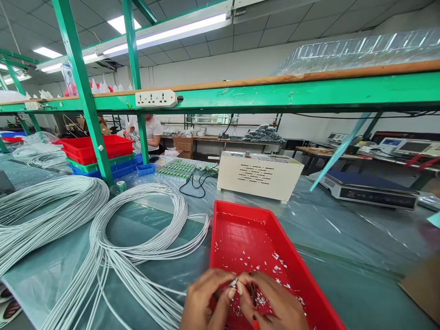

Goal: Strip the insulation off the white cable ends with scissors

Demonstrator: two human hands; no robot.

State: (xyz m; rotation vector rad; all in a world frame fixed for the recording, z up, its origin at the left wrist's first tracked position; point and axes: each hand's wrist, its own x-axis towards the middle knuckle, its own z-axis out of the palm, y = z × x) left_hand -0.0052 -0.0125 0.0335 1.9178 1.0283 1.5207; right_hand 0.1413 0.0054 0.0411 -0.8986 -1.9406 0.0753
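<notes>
Two hands (pixel 240 300) pinching level wire end (pixel 234 283)

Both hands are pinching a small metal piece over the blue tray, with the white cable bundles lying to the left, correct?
Not quite: the tray is red, not blue, as the head view shows. Both the left hand and right hand pinch a small metal piece over it, white cable bundles to the left.

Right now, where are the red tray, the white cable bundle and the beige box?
red tray (pixel 240 238), head view, bare floor near its far end
white cable bundle (pixel 137 247), head view, looped strands left of the tray
beige box (pixel 257 175), head view, vented front panel
</notes>
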